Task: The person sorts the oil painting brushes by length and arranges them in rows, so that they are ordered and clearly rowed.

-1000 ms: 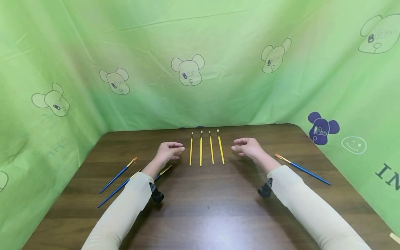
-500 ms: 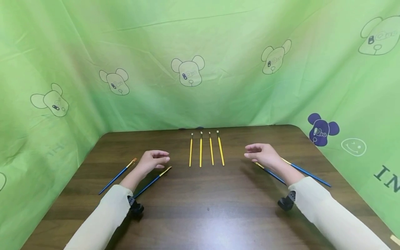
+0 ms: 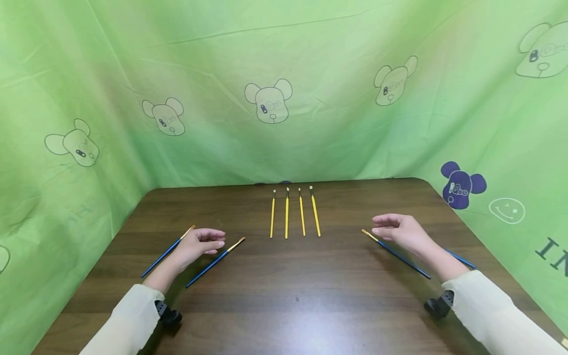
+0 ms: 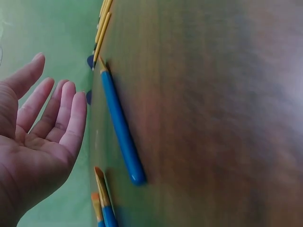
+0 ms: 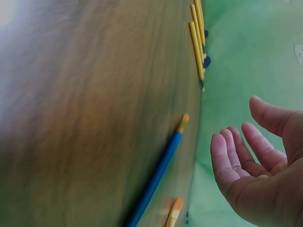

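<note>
Since one second ago, both hands have been moved outward, so the handling of the middle row seems to be paused. Nothing is held by the left hand (image 3: 197,244) or the right hand (image 3: 404,231); their fingers are loosely curved. Four yellow brushes (image 3: 286,217) are laid side by side, apart from each other, at the middle of the table (image 3: 248,296). Five blue brushes (image 3: 213,265) can be counted: three at left, one being hidden from the head view, and two at right.
</note>
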Action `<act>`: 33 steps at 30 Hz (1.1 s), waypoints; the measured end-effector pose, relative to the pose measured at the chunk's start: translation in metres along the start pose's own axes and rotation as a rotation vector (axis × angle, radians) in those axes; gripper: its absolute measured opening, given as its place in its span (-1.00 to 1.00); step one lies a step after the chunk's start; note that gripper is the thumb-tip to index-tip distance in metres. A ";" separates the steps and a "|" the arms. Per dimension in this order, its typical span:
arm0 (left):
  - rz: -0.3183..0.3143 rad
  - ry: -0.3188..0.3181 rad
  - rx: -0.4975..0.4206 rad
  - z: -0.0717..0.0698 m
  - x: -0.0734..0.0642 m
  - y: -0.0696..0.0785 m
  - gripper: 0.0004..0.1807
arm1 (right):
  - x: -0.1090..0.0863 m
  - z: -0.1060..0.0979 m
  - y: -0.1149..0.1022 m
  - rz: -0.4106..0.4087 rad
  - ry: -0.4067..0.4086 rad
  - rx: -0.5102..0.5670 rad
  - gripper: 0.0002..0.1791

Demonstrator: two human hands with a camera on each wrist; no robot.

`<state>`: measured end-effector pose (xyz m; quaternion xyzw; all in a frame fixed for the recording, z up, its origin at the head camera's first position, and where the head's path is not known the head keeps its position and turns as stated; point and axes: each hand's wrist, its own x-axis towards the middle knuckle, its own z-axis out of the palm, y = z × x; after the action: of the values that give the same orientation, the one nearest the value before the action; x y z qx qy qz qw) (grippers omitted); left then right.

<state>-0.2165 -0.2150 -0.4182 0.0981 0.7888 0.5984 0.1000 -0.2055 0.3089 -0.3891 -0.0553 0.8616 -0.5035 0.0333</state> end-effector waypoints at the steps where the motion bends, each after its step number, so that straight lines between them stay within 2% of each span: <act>1: 0.001 -0.003 -0.002 -0.001 -0.003 -0.001 -0.54 | -0.002 -0.003 0.002 -0.001 0.004 -0.013 -0.44; 7: 0.009 -0.005 -0.019 -0.007 -0.018 -0.007 -0.51 | -0.017 -0.018 0.013 -0.001 0.020 -0.085 -0.43; 15: 0.015 0.035 0.026 -0.006 -0.031 -0.015 -0.54 | -0.032 -0.024 0.030 -0.003 0.010 -0.104 -0.46; 22: 0.004 0.054 0.025 -0.007 -0.033 -0.018 -0.55 | -0.036 -0.019 0.040 0.009 -0.022 -0.082 -0.44; 28: 0.003 0.015 0.056 -0.008 -0.031 -0.021 -0.53 | -0.035 -0.017 0.042 0.005 -0.023 -0.113 -0.46; 33: 0.009 -0.026 0.067 -0.007 -0.031 -0.022 -0.49 | -0.031 -0.015 0.042 0.004 -0.040 -0.097 -0.46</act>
<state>-0.1893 -0.2364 -0.4363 0.1128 0.8066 0.5707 0.1044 -0.1792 0.3464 -0.4186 -0.0651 0.8842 -0.4600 0.0487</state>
